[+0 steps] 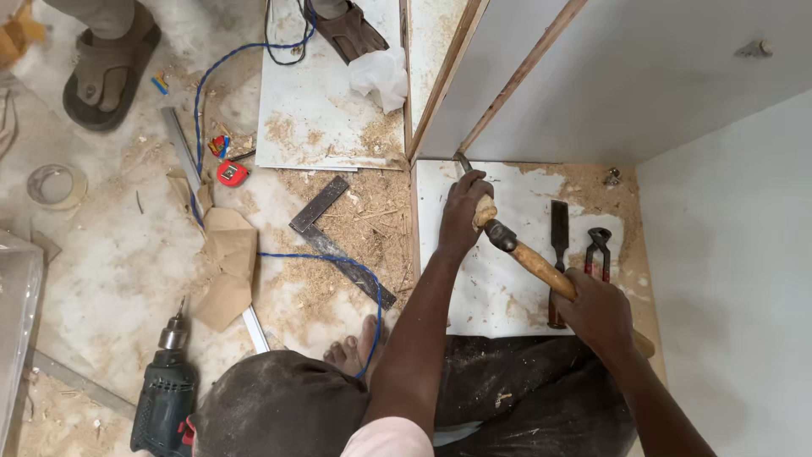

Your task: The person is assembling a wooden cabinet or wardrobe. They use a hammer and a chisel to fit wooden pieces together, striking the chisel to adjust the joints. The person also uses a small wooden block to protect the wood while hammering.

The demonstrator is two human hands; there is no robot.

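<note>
**Q:** Head camera, looking down: what are the hands doing?

**A:** The left hand [463, 213] is wrapped closed around a chisel [464, 162], its tip set where the white board [474, 288] meets the upright cabinet panel [507, 85]. The right hand [597, 310] is clenched on the wooden handle of a hammer [507, 241], whose head sits just beside the left knuckles.

**Q:** What would make the strike go well?

**A:** Probably keeping the chisel steady, with short blows clear of the fingers. A second chisel [559, 228] and red-handled pincers [598, 252] lie near on the board. A drill [165, 393] rests well apart on the sawdusty floor [110, 271].
</note>
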